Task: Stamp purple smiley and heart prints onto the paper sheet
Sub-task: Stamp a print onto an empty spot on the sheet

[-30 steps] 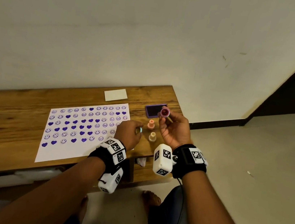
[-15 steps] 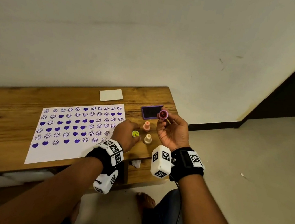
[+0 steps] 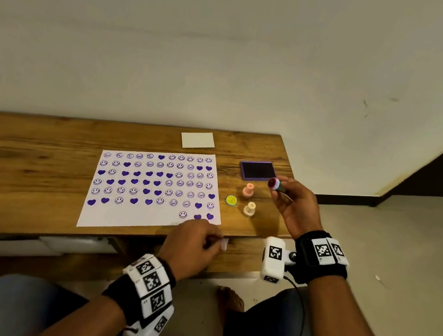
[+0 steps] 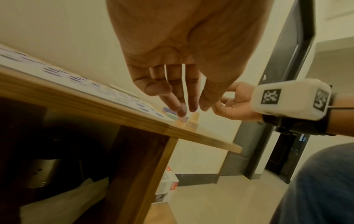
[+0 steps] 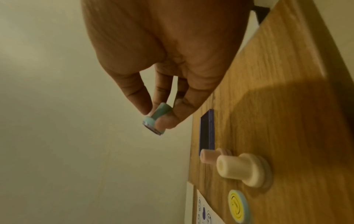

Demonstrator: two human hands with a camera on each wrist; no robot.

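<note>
A white paper sheet (image 3: 150, 220) lies on the wooden table (image 3: 32, 147), covered with rows of purple smiley and heart prints. My right hand (image 3: 278, 188) is raised above the table's right end and pinches a small teal stamp (image 5: 157, 119), its inked face (image 3: 273, 183) turned toward me. The purple ink pad (image 3: 258, 170) lies open just behind it. My left hand (image 3: 210, 241) hovers at the table's front edge by the paper's near right corner, fingers (image 4: 188, 106) relaxed and holding nothing.
A pink stamp (image 3: 248, 190) and a cream stamp (image 3: 249, 209) stand upright right of the paper, next to a flat yellow round cap (image 3: 231, 200). A small blank card (image 3: 198, 139) lies at the back. The wall is close behind; the table ends at the right.
My left hand has let go of the yellow cap, left it on the table and drawn back to the front edge. The right hand still holds the teal stamp.
</note>
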